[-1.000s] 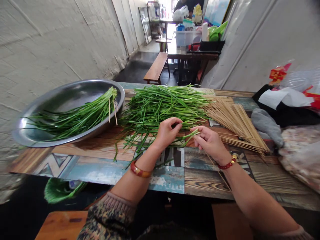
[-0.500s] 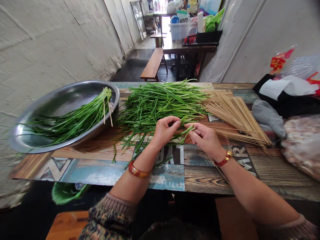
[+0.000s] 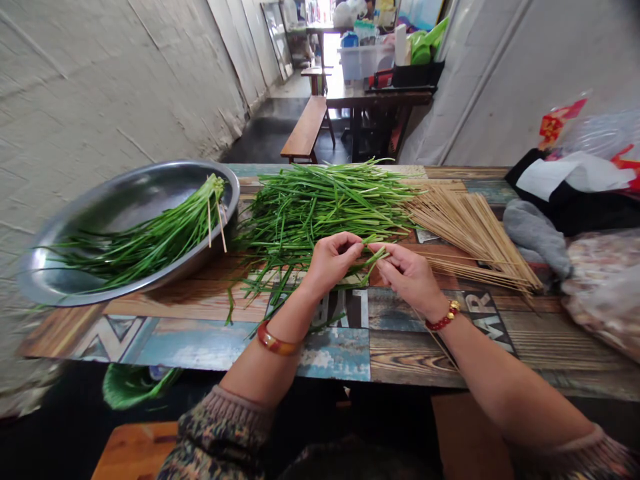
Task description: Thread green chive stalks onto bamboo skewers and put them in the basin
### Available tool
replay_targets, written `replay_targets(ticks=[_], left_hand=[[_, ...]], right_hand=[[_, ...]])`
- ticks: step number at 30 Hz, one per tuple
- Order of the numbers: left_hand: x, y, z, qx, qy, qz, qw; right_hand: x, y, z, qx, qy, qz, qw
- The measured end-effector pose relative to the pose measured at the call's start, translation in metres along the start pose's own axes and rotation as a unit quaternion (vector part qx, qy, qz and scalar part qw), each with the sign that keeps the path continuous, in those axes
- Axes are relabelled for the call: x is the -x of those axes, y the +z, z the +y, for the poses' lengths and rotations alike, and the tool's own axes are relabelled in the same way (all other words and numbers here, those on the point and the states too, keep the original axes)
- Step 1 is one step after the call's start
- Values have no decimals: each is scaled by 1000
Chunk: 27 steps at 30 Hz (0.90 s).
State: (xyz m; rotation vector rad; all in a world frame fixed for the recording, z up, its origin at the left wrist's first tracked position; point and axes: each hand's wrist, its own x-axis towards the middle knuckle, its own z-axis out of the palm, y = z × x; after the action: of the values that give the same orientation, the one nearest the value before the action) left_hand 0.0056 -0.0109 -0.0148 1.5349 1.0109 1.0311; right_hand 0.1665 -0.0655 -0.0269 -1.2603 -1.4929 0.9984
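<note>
Across a patchwork brown-and-blue plank bench (image 3: 200,343) spreads a loose heap of long, slender, bright-green stalks (image 3: 325,207), paler at their right ends. Before it, the bare right hand (image 3: 407,275) pinches a few pale-tipped green stalks (image 3: 379,254); the bare left hand's (image 3: 327,262) fingertips meet, their grip unclear.

The patterned table (image 3: 200,340) carries a steel basin (image 3: 117,203), a heap of greens (image 3: 330,207), fanned skewers (image 3: 475,240), a grey bundle (image 3: 535,230) and a clear bag (image 3: 607,287).
</note>
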Motion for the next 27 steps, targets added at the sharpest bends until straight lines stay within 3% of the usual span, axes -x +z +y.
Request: replay_targets(ticks=[27], left_hand=[[0,1,-2,13,-7,-20,1000]], right_hand=[[0,1,5,18,-27,4,999]])
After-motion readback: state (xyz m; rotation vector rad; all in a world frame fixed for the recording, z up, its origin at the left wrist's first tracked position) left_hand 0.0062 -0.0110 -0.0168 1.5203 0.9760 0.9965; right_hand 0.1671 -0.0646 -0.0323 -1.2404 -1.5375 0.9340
